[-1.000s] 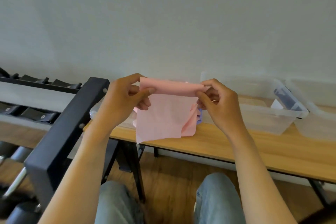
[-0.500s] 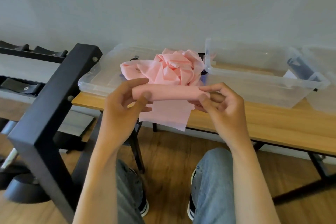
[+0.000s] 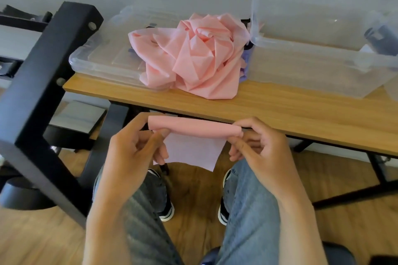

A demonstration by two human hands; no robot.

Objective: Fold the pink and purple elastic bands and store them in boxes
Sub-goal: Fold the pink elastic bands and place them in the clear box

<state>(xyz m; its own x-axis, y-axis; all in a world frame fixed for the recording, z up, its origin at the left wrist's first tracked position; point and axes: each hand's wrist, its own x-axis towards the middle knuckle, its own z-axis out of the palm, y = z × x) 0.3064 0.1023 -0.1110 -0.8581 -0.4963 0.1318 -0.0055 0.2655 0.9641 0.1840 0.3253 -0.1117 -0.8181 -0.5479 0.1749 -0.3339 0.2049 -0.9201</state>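
**Pink band half rolled, both hands on it**

So the left hand [image 3: 131, 153] was pinching the left end of the pink band [image 3: 195, 129], thumb on the near side and fingers curled behind it. The right hand [image 3: 257, 146] did the same at the right end, fingertips wrapped around the roll. The band sat in the lower middle of the frame, held in the air just in front of the counter [image 3: 280, 112] edge. Most of it was wound into a tight tube running left to right, with a flat tail hanging down below between the two hands.

Further up, in the centre of the frame, a crumpled pile of pink bands [image 3: 193, 54] lay on the counter, partly draped over a clear lid [image 3: 103, 58] to its left. A bit of purple band [image 3: 245, 60] poked out at the pile's right side, touching a clear box [image 3: 312, 49] in the upper right. Something dark sat at that box's far right end, too blurred to tell what.

A black metal rack [image 3: 43, 75] ran down the left side. Jeans-clad legs and sneakers showed at the bottom over a wooden floor.
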